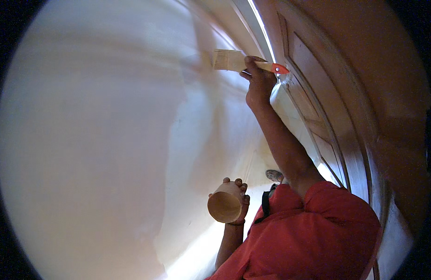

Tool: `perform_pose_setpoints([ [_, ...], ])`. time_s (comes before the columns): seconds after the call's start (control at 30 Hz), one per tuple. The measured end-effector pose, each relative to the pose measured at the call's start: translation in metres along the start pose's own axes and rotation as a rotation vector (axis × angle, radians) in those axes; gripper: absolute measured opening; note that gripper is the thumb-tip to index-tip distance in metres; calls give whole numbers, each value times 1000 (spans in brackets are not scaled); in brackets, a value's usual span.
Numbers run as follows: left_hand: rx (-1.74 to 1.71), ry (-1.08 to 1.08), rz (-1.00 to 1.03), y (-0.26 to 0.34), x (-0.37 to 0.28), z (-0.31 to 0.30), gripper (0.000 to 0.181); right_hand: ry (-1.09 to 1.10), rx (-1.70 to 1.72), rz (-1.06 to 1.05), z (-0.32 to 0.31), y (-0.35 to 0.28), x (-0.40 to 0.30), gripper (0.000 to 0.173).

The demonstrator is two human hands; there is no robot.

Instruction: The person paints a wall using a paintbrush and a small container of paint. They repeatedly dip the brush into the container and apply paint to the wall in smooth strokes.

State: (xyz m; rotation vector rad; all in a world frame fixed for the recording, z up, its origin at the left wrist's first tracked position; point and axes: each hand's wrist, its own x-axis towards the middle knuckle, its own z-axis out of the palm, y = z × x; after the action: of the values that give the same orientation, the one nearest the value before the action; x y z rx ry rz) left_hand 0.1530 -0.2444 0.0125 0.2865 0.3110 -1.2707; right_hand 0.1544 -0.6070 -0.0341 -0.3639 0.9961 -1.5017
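A wide flat paintbrush (229, 60) with a pale wooden handle and a red tip is gripped in my right hand (260, 82). That arm is stretched out, and the bristles point left at a pale wall (131, 122); whether they touch it I cannot tell. Lower down, my left hand (244, 201) is wrapped around a light-coloured cup (224, 207). The cup's round mouth faces me, and its inside looks tan. Any liquid at its bottom is too unclear to make out. On the wall, a darker area meets a lighter one along an uneven edge.
A brown panelled wooden door (315, 80) stands close on my right, with a bright gap along its edge. My shoe (273, 175) shows on the pale floor below. Strong light falls across the floor near my left forearm.
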Motion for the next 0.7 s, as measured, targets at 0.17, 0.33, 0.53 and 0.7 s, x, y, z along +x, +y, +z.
perform_pose_setpoints([
  [0.17, 38, 20, -31, 2, 10, 6, 50, -366, -326, -481, 6, -10, -57, 20],
  [0.33, 7, 31, -41, 8, 6, -2, 64, -558, -256, -511, 14, -55, -92, 21],
  [0.53, -18, 51, -81, 9, 8, -1, 66, -187, 159, 152, 10, 4, 4, 20],
  [0.7, 26, 42, -78, 11, 6, -7, 67, -4, 269, 21, -5, 8, 52, 23],
])
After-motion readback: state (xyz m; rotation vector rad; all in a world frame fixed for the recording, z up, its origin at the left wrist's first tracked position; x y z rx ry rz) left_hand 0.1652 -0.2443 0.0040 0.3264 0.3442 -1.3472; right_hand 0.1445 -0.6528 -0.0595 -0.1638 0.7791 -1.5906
